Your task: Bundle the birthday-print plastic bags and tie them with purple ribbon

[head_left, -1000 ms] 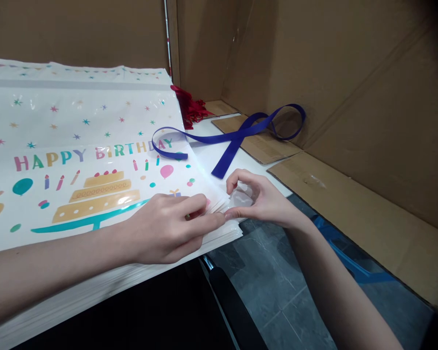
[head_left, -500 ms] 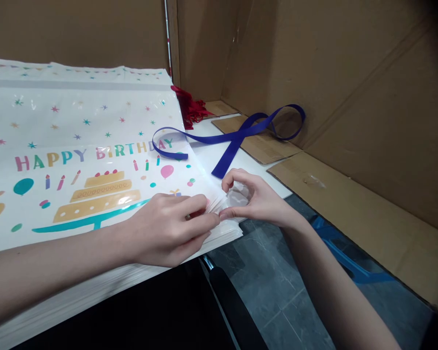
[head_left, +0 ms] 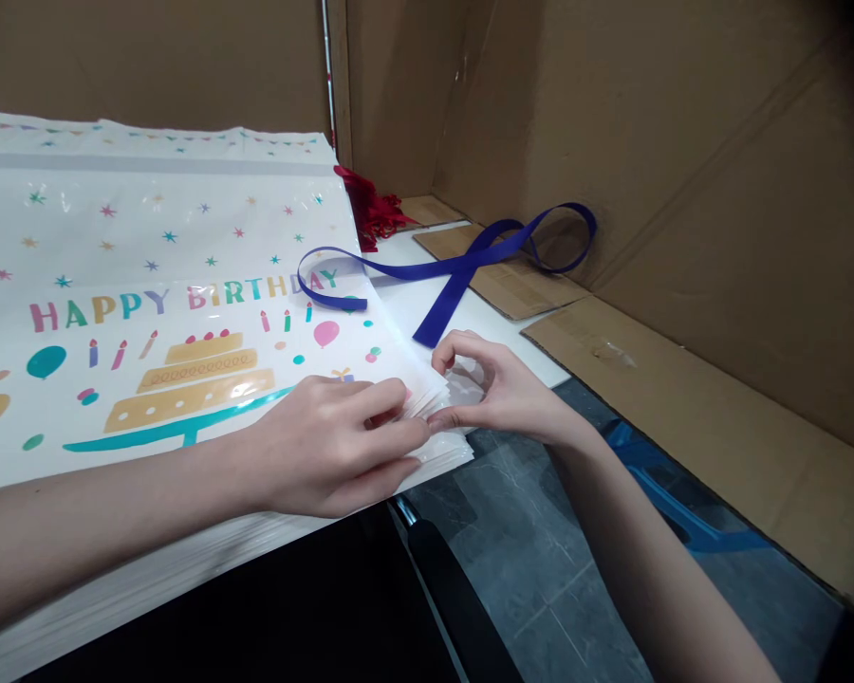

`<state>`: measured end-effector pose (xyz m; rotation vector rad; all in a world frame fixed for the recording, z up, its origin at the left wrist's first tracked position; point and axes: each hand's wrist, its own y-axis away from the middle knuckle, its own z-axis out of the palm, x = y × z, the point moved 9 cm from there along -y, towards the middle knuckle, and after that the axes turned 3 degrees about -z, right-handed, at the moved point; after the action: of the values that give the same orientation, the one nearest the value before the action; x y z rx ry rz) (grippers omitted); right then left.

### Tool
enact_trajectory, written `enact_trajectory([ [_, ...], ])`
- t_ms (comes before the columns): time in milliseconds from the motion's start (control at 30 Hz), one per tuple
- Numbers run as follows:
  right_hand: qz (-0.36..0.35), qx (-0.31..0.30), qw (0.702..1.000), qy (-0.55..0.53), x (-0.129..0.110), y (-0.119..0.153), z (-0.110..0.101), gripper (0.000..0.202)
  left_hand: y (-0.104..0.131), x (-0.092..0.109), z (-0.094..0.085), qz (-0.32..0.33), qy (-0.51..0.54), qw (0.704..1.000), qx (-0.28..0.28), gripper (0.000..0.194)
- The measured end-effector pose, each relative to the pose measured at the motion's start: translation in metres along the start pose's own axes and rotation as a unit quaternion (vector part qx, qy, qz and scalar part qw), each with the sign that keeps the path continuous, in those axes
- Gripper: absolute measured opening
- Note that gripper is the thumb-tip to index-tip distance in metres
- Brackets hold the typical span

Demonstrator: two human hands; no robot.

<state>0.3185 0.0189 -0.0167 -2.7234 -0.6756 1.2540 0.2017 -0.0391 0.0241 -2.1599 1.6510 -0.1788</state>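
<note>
The stack [head_left: 206, 223] is lying under the left hand [head_left: 327, 446], whose curled fingers are touching one corner; any pinch is hidden. The right hand [head_left: 523, 391] is holding thumb and forefinger apart there.

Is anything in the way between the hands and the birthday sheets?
No, nothing visible: the left hand and right hand are at the corner of the birthday sheets. The blue ribbon lies partly over them, but beyond the hands.

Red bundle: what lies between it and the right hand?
The head view shows blue ribbon and white surface between the red bundle and right hand.
</note>
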Motion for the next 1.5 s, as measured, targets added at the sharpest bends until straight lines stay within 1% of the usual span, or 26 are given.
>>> enact_trajectory([
  [67,0.000,0.002,1.000,0.002,0.001,0.000,-0.001,0.050,0.001,0.000,0.000,-0.003,0.006,1.000,0.001,0.022],
  [200,0.012,-0.006,1.000,-0.014,0.005,0.004,-0.002,0.051,0.001,-0.001,0.000,-0.008,0.004,1.000,0.005,0.018],
  [300,0.019,-0.013,0.999,-0.032,0.007,0.007,-0.003,0.049,0.000,-0.001,0.000,0.001,-0.010,1.000,0.003,0.026],
  [400,0.022,-0.013,0.999,-0.022,0.007,0.008,-0.002,0.046,0.000,0.001,0.000,0.015,-0.029,0.999,-0.003,0.032],
  [600,0.006,0.004,1.000,-0.007,0.001,0.003,-0.001,0.048,0.000,0.000,0.000,0.010,-0.013,1.000,-0.008,0.025],
  [700,0.003,0.006,1.000,-0.011,0.001,0.002,-0.001,0.048,0.000,0.000,0.002,0.002,0.002,1.000,-0.013,0.029],
  [833,0.016,0.001,0.999,-0.030,0.006,0.006,-0.005,0.049,0.000,0.000,0.000,-0.002,0.001,1.000,0.004,0.024],
  [933,0.014,-0.004,1.000,-0.026,0.008,0.008,-0.007,0.050,0.000,0.001,-0.001,0.007,-0.020,1.000,0.013,0.028],
  [1033,0.014,-0.005,1.000,-0.010,0.009,0.008,-0.007,0.049,-0.001,0.002,-0.001,0.020,-0.040,0.999,0.004,0.033],
  [1100,0.017,-0.003,1.000,-0.010,0.008,0.007,-0.005,0.049,-0.001,0.002,-0.001,0.022,-0.038,0.999,0.003,0.030],
  [1233,0.010,0.005,1.000,-0.013,0.005,0.003,-0.002,0.050,-0.001,0.001,-0.001,0.006,-0.014,1.000,0.002,0.023],
  [1367,0.010,0.004,1.000,-0.016,0.006,0.004,-0.004,0.052,0.000,-0.001,0.001,-0.010,-0.011,1.000,-0.004,0.023],
  [1500,0.019,0.008,0.999,-0.038,0.011,0.007,-0.009,0.054,0.000,0.000,0.000,-0.003,-0.023,1.000,0.003,0.029],
])
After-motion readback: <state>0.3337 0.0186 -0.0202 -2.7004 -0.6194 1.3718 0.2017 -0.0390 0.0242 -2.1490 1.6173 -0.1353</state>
